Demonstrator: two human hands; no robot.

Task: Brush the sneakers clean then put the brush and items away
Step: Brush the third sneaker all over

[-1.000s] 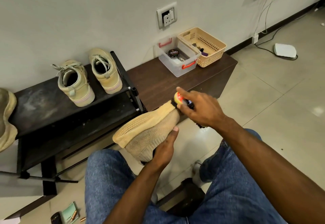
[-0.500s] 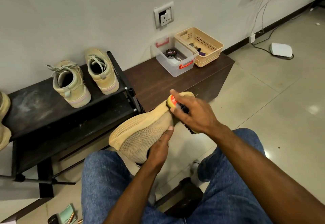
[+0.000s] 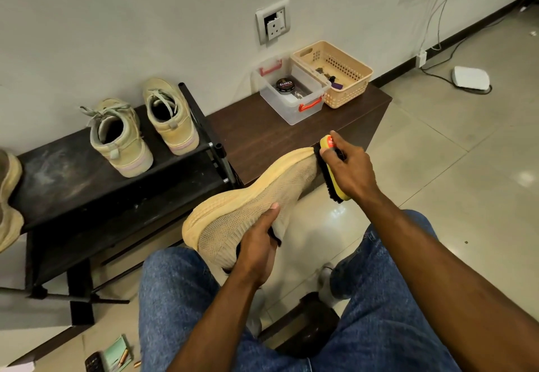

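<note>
Sneaker in work: tan knit sneaker point(image 3: 256, 196) with a pale yellow sole, held tilted at centre frame above the person's knees, toe pointing to the upper right.
Left hand: left hand point(image 3: 258, 250) grips the sneaker at its heel and collar, thumb lying along the knit side, remaining fingers curled under and out of sight.
Right hand: right hand point(image 3: 350, 171) holds the brush point(image 3: 331, 171), fingers wrapped over its yellow back.
Brush contact: black bristles face the sneaker and touch its toe end.
Brush marking: red label at the upper end of the yellow back; text not legible.
Second pair: two beige lace-up sneakers point(image 3: 140, 126) stand upright side by side on the black shoe rack point(image 3: 73, 179), left of centre, heels toward the viewer.
Partial shoe: another worn shoe point(image 3: 8, 196) is cut off at the left edge of the frame.
Surface: dark brown wooden surface point(image 3: 262, 135) just right of the rack, against the wall.
Clear box: clear plastic box point(image 3: 291, 94) with red handles on the surface; a black polish tin point(image 3: 285, 85) lies inside.
Basket: beige perforated basket point(image 3: 335, 74) touching the box on its right, small items inside.
Floor, lower left: small objects, too small to identify.
</note>
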